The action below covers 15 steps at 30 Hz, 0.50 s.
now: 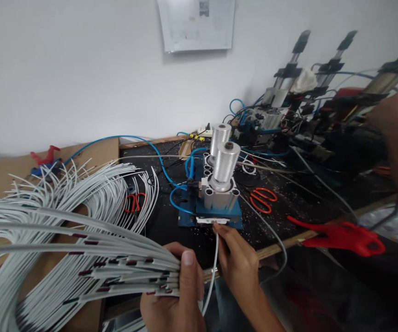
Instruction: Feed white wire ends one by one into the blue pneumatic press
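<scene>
My left hand point(178, 295) is closed round a bundle of white cables point(133, 258), whose ends show dark red and green wire tips. At the front of a small pneumatic press point(219, 193) with metal cylinders on a blue base, my right hand point(236, 253) pinches a single white cable point(215, 258). That cable's upper end is at a white strip point(212, 221) on the press's front; whether it sits inside a slot is hidden by my fingers. Its lower part curves down behind my left hand.
A big heap of white cables point(105, 198) covers cardboard at left. Orange-handled scissors point(263, 199) lie right of the press, another orange-handled pair point(135, 203) left. A red tool point(344, 236) lies at the table's edge. A co-worker's blurred arm point(397, 138) is at far right, near other presses point(275, 110).
</scene>
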Each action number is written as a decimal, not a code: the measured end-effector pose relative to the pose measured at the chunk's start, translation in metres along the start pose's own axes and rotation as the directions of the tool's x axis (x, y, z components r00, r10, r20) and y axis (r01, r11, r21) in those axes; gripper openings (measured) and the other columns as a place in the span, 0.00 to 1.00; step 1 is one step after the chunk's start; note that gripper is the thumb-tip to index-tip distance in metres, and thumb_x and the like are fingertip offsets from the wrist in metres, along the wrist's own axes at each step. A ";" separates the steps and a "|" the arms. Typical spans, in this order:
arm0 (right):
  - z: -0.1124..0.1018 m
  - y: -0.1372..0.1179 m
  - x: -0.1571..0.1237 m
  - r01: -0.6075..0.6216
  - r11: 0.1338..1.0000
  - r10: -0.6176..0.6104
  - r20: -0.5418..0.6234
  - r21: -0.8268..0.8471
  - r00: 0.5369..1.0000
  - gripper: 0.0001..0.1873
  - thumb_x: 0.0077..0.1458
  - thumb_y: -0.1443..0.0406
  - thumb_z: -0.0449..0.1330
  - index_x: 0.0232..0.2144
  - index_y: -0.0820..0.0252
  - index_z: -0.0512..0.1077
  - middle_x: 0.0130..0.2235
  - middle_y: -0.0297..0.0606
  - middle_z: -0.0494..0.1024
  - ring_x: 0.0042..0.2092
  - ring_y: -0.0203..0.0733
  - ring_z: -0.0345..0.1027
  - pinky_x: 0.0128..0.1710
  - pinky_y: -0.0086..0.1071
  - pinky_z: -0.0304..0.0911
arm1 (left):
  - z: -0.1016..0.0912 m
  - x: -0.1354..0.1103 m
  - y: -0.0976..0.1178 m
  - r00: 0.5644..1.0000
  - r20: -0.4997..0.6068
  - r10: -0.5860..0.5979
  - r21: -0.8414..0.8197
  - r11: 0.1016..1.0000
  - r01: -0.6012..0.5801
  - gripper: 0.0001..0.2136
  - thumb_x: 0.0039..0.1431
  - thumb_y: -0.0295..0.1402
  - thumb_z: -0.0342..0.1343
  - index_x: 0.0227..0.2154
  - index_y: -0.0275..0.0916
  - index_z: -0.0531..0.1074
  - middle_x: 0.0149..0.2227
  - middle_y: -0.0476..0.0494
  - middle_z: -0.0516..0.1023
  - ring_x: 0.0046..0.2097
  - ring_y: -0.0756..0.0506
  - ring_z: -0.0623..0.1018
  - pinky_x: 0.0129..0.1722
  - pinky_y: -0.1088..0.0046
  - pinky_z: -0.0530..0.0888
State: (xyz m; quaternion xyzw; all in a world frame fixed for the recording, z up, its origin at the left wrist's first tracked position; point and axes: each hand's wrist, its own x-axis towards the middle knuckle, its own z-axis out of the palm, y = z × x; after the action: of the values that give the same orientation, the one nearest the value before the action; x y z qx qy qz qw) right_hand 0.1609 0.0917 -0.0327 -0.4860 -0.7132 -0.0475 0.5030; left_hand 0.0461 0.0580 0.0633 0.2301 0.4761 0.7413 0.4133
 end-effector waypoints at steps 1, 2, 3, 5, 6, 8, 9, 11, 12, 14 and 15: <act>0.000 0.000 0.000 0.003 1.000 -0.003 -0.002 -0.003 1.000 0.19 0.67 0.77 0.56 0.54 0.60 0.78 0.44 0.46 0.89 0.44 0.48 0.87 0.44 0.36 0.85 | 0.003 -0.002 0.001 1.000 -0.025 -0.005 0.001 1.000 0.005 0.18 0.50 0.47 0.77 0.22 0.43 0.76 0.12 0.61 0.66 0.14 0.56 0.63 0.14 0.83 0.59; 0.000 0.000 0.000 0.006 1.000 -0.006 -0.005 -0.005 1.000 0.19 0.67 0.76 0.56 0.55 0.60 0.78 0.44 0.46 0.89 0.43 0.48 0.87 0.44 0.37 0.85 | 0.005 -0.003 0.002 0.999 -0.036 -0.009 0.006 1.000 0.010 0.18 0.49 0.48 0.77 0.22 0.43 0.76 0.12 0.61 0.66 0.14 0.56 0.63 0.15 0.82 0.58; 0.000 0.000 0.000 0.007 1.000 -0.007 -0.008 -0.009 1.000 0.19 0.67 0.77 0.56 0.55 0.59 0.78 0.44 0.46 0.89 0.43 0.49 0.87 0.44 0.37 0.85 | 0.006 -0.004 0.003 0.999 -0.031 -0.009 0.009 1.000 0.010 0.19 0.48 0.48 0.77 0.22 0.43 0.76 0.12 0.61 0.65 0.14 0.55 0.63 0.15 0.82 0.57; 0.001 0.000 0.000 0.009 1.000 -0.009 -0.012 -0.016 1.000 0.19 0.68 0.77 0.55 0.55 0.60 0.78 0.44 0.47 0.89 0.43 0.50 0.87 0.43 0.39 0.86 | 0.007 -0.005 0.004 1.000 -0.016 0.001 0.012 1.000 -0.001 0.19 0.47 0.48 0.78 0.22 0.44 0.76 0.12 0.60 0.66 0.14 0.55 0.63 0.14 0.80 0.57; 0.001 -0.001 0.000 0.010 1.000 -0.010 -0.012 -0.019 1.000 0.19 0.68 0.77 0.55 0.55 0.60 0.77 0.44 0.48 0.89 0.43 0.50 0.87 0.43 0.39 0.86 | 0.007 -0.005 0.004 1.000 -0.023 -0.003 0.014 1.000 0.003 0.19 0.47 0.49 0.78 0.22 0.44 0.76 0.12 0.60 0.66 0.14 0.55 0.63 0.15 0.80 0.57; 0.001 -0.001 0.000 0.014 1.000 -0.015 -0.013 -0.022 1.000 0.19 0.67 0.78 0.56 0.54 0.60 0.77 0.44 0.49 0.89 0.43 0.51 0.87 0.44 0.39 0.86 | 0.005 -0.005 0.004 0.998 -0.057 -0.021 0.020 1.000 0.022 0.20 0.47 0.50 0.78 0.22 0.44 0.75 0.12 0.61 0.65 0.14 0.56 0.62 0.16 0.81 0.57; 0.001 -0.001 0.000 0.017 1.000 -0.018 -0.012 -0.021 1.000 0.19 0.67 0.78 0.56 0.54 0.60 0.78 0.44 0.49 0.89 0.43 0.51 0.87 0.44 0.39 0.86 | 0.004 -0.004 0.004 0.997 -0.075 -0.029 0.024 0.999 0.031 0.20 0.47 0.50 0.77 0.22 0.43 0.75 0.12 0.61 0.65 0.15 0.56 0.63 0.16 0.82 0.57; 0.000 -0.002 -0.001 0.018 1.000 -0.018 -0.010 -0.018 1.000 0.19 0.67 0.78 0.55 0.53 0.60 0.78 0.44 0.49 0.89 0.43 0.51 0.87 0.45 0.38 0.86 | 0.002 -0.003 0.003 0.999 -0.019 -0.029 0.018 0.999 0.029 0.19 0.47 0.49 0.78 0.21 0.43 0.76 0.12 0.60 0.66 0.14 0.55 0.64 0.15 0.82 0.59; 0.001 -0.002 -0.001 0.018 1.000 -0.018 -0.009 -0.015 1.000 0.19 0.67 0.79 0.55 0.53 0.61 0.78 0.44 0.48 0.89 0.44 0.50 0.87 0.45 0.37 0.85 | 0.001 -0.002 0.002 1.000 0.010 -0.021 0.009 1.000 0.021 0.19 0.47 0.48 0.78 0.21 0.43 0.76 0.12 0.60 0.66 0.14 0.55 0.65 0.14 0.82 0.60; 0.002 -0.001 -0.001 0.022 1.000 -0.022 -0.014 -0.012 1.000 0.19 0.67 0.78 0.55 0.53 0.61 0.78 0.44 0.48 0.89 0.44 0.50 0.87 0.46 0.37 0.85 | 0.001 -0.001 0.001 1.000 0.023 -0.015 -0.016 1.000 0.015 0.18 0.47 0.47 0.79 0.21 0.43 0.77 0.12 0.60 0.66 0.14 0.55 0.65 0.14 0.83 0.61; 0.002 0.000 -0.001 0.026 1.000 -0.026 -0.018 -0.011 1.000 0.19 0.67 0.78 0.56 0.54 0.61 0.78 0.44 0.48 0.89 0.44 0.49 0.87 0.45 0.37 0.86 | 0.001 0.000 0.000 1.000 0.011 -0.018 -0.026 0.999 0.018 0.18 0.47 0.47 0.79 0.21 0.42 0.77 0.12 0.60 0.66 0.14 0.56 0.64 0.14 0.84 0.61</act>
State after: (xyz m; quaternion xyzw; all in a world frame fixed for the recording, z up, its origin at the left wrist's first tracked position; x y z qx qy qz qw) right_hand 0.1592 0.0926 -0.0342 -0.4791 -0.7145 -0.0623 0.5061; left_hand 0.0473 0.0583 0.0639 0.2241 0.4662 0.7425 0.4256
